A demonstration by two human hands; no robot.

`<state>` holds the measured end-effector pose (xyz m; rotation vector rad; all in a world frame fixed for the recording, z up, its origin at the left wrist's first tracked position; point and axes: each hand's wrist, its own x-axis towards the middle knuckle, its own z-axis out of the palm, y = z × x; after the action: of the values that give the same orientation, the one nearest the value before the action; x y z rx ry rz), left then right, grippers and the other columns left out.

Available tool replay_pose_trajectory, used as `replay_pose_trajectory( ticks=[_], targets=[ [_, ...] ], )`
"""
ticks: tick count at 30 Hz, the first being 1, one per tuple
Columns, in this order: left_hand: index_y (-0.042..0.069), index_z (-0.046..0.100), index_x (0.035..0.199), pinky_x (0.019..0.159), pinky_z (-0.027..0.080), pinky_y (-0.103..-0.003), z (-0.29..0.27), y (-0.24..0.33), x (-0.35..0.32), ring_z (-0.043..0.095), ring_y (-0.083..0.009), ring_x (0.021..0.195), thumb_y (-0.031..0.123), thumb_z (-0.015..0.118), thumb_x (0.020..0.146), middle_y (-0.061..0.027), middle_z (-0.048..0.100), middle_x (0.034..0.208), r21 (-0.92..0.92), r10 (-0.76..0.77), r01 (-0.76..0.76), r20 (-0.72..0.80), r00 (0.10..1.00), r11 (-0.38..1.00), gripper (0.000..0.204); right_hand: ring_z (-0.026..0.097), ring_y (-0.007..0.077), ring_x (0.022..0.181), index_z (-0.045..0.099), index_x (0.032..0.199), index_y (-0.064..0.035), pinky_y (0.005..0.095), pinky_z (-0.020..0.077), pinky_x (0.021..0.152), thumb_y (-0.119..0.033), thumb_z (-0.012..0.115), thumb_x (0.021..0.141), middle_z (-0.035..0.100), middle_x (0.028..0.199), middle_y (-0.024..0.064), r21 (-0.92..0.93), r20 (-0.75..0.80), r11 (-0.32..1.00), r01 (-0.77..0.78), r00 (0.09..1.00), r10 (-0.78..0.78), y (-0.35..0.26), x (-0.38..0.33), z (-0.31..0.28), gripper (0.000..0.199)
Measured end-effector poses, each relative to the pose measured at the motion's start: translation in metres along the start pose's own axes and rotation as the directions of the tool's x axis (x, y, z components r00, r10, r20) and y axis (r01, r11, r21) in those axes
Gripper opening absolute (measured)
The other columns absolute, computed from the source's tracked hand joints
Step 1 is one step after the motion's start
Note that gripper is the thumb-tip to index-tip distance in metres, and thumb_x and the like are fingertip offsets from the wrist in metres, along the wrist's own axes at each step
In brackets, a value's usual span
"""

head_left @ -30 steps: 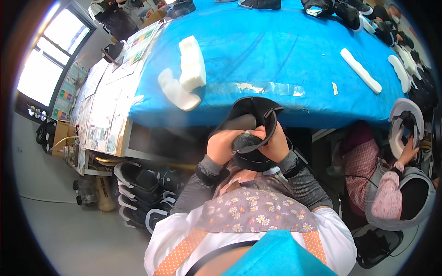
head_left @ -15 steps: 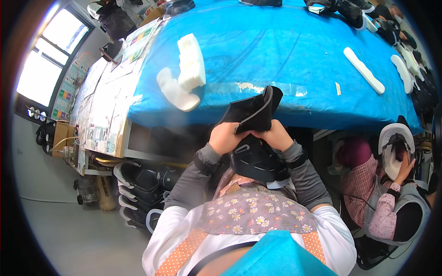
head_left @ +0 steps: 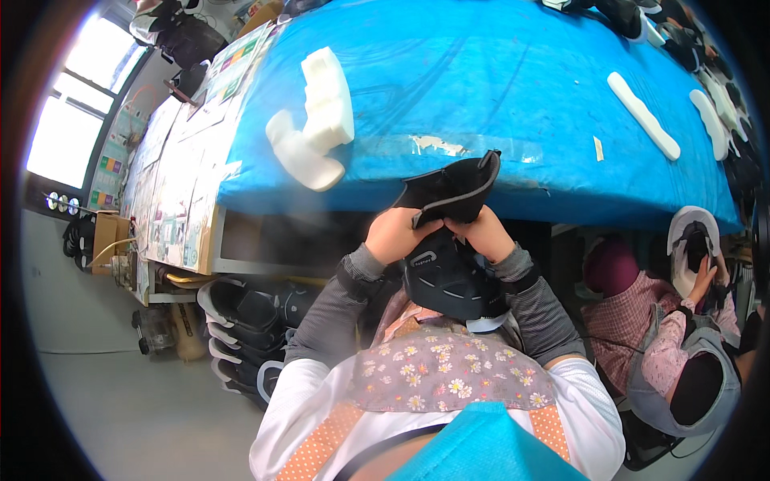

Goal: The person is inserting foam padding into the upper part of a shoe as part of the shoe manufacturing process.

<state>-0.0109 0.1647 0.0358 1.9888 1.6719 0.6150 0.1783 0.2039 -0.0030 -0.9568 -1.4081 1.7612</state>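
Matt, cloth-like shoe [head_left: 453, 282]; glossy plastic table cover [head_left: 481, 88].

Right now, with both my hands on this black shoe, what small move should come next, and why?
I'd probably ease your left hand and right hand slightly apart, spreading the collar of the black shoe. Both hands grip it close together from opposite sides, while the rest of the shoe sits nearer your floral apron.

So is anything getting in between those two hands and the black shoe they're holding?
Nothing visible does: the left hand and right hand grip the black shoe directly, around its upper part. The white pieces on the blue table cover lie apart from both.
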Motion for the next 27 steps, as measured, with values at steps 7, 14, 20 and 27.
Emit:
replay_pose_trajectory(
  ticks=[7, 14, 20, 27],
  targets=[
    [0.004, 0.069, 0.08, 0.06, 0.048, -0.04, 0.005, 0.006, 0.012, 0.063, -0.0345, 0.066, 0.041, 0.063, 0.083, -0.0176, 0.064, 0.07, -0.154, -0.197, 0.206, 0.073, 0.978, 0.966, 0.038, 0.058, 0.0165, 0.054, 0.063, 0.094, -0.0011, 0.0308, 0.0452, 0.051, -0.011, 0.063, 0.085, 0.062, 0.068, 0.008, -0.173, -0.058, 0.977, 0.12, 0.99, -0.132, 0.007, 0.01, -0.002, 0.014],
    [0.004, 0.07, 0.085, 0.062, 0.048, -0.037, 0.016, -0.009, 0.014, 0.065, -0.032, 0.067, 0.037, 0.063, 0.083, -0.0164, 0.066, 0.072, -0.315, -0.284, 0.325, 0.17, 0.944, 0.892, 0.034, 0.054, 0.0121, 0.053, 0.062, 0.094, -0.0005, 0.0274, 0.041, 0.047, -0.005, 0.061, 0.083, 0.059, 0.066, 0.003, -0.264, -0.024, 0.961, 0.077, 0.996, -0.086, 0.01, 0.012, 0.003, 0.012],
    [0.001, 0.067, 0.092, 0.064, 0.047, -0.038, 0.019, -0.003, -0.004, 0.061, -0.0376, 0.072, 0.034, 0.062, 0.087, -0.0218, 0.063, 0.076, -0.325, -0.127, 0.125, 0.016, 0.992, 0.938, 0.033, 0.057, 0.0148, 0.05, 0.064, 0.081, 0.0018, 0.0293, 0.0425, 0.046, -0.012, 0.065, 0.083, 0.06, 0.06, 0.0066, 0.005, -0.06, 1.0, 0.026, 0.998, -0.025, 0.006, -0.001, 0.004, 0.013],
    [-0.001, 0.065, 0.096, 0.064, 0.047, -0.033, 0.02, -0.017, -0.009, 0.06, -0.0206, 0.066, 0.025, 0.061, 0.09, -0.0171, 0.066, 0.078, -0.482, -0.05, 0.046, 0.005, 0.999, 0.875, 0.027, 0.056, 0.014, 0.048, 0.063, 0.076, 0.0036, 0.0281, 0.0427, 0.047, -0.012, 0.065, 0.083, 0.059, 0.057, 0.0059, -0.066, -0.06, 0.998, -0.02, 0.998, 0.016, -0.004, -0.001, 0.013, 0.017]
  ],
)
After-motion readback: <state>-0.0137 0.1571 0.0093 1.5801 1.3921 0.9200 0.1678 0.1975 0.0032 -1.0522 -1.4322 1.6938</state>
